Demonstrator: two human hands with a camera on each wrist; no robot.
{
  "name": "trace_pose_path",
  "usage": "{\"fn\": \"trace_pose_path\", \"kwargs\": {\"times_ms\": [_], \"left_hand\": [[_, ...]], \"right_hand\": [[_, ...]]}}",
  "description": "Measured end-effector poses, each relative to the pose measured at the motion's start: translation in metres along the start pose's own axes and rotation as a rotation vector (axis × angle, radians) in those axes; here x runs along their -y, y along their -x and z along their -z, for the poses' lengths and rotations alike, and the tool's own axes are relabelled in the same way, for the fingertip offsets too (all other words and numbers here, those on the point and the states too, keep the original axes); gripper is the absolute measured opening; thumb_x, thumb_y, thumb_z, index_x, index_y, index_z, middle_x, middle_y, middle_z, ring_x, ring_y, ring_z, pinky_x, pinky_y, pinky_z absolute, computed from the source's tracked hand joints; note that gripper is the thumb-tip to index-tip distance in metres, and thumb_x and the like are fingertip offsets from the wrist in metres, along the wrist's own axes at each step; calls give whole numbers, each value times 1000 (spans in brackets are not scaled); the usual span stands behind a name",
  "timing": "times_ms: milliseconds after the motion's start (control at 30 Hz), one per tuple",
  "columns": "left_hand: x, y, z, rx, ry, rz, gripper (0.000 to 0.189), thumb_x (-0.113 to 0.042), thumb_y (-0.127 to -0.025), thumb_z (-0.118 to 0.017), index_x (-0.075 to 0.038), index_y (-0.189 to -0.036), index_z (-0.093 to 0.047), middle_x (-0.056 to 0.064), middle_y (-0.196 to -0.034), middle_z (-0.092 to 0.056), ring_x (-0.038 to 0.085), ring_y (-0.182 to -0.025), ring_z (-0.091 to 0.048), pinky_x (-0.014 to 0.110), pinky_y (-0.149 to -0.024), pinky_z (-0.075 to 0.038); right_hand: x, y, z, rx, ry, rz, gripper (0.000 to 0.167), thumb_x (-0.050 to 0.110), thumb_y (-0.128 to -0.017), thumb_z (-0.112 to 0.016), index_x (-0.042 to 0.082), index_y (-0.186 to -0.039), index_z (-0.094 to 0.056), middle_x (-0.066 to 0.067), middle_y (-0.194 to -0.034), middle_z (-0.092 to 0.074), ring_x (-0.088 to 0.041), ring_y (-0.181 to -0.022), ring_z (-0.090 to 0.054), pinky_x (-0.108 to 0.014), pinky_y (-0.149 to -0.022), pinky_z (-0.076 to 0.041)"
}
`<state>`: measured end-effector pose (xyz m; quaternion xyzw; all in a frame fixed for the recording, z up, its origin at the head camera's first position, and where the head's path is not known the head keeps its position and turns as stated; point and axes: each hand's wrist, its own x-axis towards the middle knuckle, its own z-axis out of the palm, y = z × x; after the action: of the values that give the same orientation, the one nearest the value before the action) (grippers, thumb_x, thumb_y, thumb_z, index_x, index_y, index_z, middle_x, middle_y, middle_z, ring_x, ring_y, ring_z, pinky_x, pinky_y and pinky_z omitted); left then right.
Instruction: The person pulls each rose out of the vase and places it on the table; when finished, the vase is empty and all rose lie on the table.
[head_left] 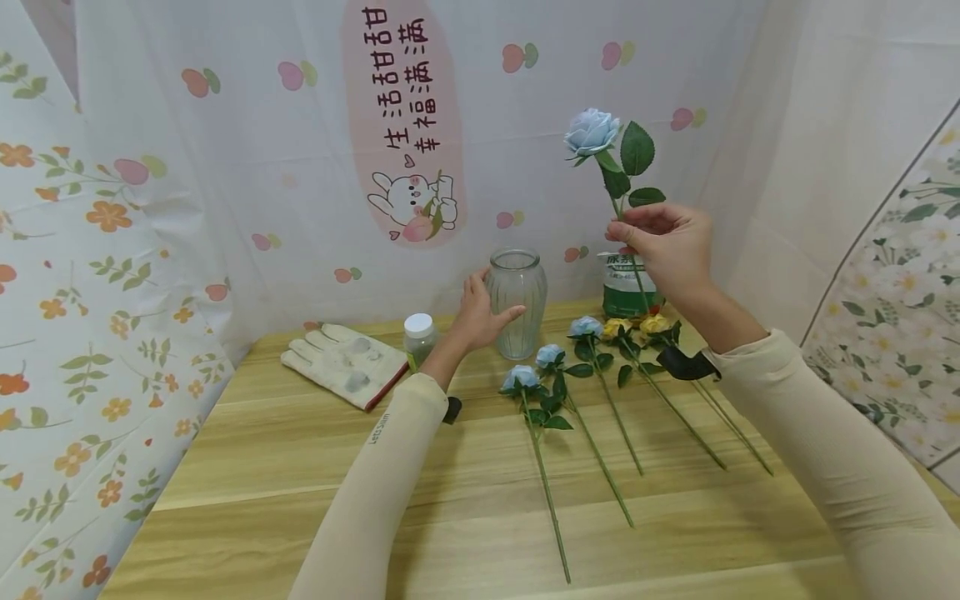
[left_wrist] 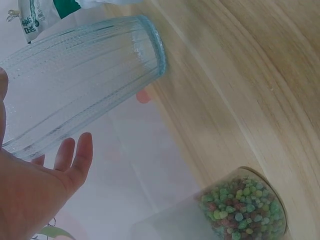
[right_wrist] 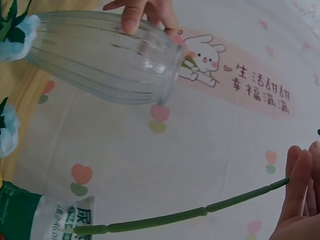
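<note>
My right hand (head_left: 671,250) pinches the green stem of a light blue rose (head_left: 592,132) between thumb and fingers, holding it upright above the table. Its lower stem (right_wrist: 160,220) shows in the right wrist view, the end pointing away from the fingers. A clear ribbed glass vase (head_left: 517,308) stands at the back of the table with no flower in it. My left hand (head_left: 480,312) holds the vase from its left side, thumb across the front and fingers behind. In the left wrist view the vase (left_wrist: 95,70) partly hides those fingers.
Three blue roses (head_left: 520,377) and some yellow roses (head_left: 654,323) lie on the wooden table (head_left: 300,500), stems toward me. Left of the vase are a white-capped jar (head_left: 420,335) of coloured granules and a work glove (head_left: 345,362). A green-and-white bag (head_left: 621,287) stands back right.
</note>
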<state>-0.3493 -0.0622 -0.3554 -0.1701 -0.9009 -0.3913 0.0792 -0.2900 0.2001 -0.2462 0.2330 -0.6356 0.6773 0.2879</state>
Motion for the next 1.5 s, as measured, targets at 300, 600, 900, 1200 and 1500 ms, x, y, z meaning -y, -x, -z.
{"fn": "trace_pose_path", "kwargs": {"times_ms": [300, 600, 900, 1200, 1500], "left_hand": [[-1, 1, 0, 0, 21, -3, 91, -45, -94, -65, -9, -155, -7, 18, -156, -16, 38, -144, -25, 50, -113, -30], [-1, 2, 2, -2, 18, 3, 92, -44, -93, -67, -7, -153, -9, 19, -155, -19, 36, -144, -26, 48, -113, -31], [-6, -3, 7, -68, -11, -28, 101, -48, -85, -75, -9, -155, -14, 17, -154, -27, 38, -141, -29, 55, -109, -33], [-4, -4, 6, -27, -2, -16, 95, -49, -91, -68, -10, -156, -10, 19, -156, -24, 37, -143, -27, 52, -112, -30], [-7, -4, 6, -18, 21, 1, 95, -45, -90, -71, -11, -155, -11, 18, -155, -24, 37, -143, -27, 51, -112, -30]], "right_hand": [[-9, 7, 10, -11, -48, -70, 16, -11, -80, -75, -9, -96, -75, -4, -79, -73, -11, -68, -73, -23, -66, -56], [-16, 14, 21, -63, -17, -278, 10, 5, -82, -80, 11, -89, -77, 5, -79, -75, -9, -70, -72, -22, -49, -52], [-20, 19, 42, -70, 78, -381, 10, 11, -83, -80, 21, -85, -77, 11, -78, -72, -5, -66, -66, -20, -51, -50], [-25, 27, 57, 53, -88, -477, 11, 2, -85, -76, 9, -93, -76, 1, -79, -74, -14, -64, -72, -25, -60, -56], [-27, 32, 76, 31, -56, -591, 52, 6, -87, -74, -1, -134, -55, 2, -86, -76, -12, -75, -73, -26, -73, -57]]}}
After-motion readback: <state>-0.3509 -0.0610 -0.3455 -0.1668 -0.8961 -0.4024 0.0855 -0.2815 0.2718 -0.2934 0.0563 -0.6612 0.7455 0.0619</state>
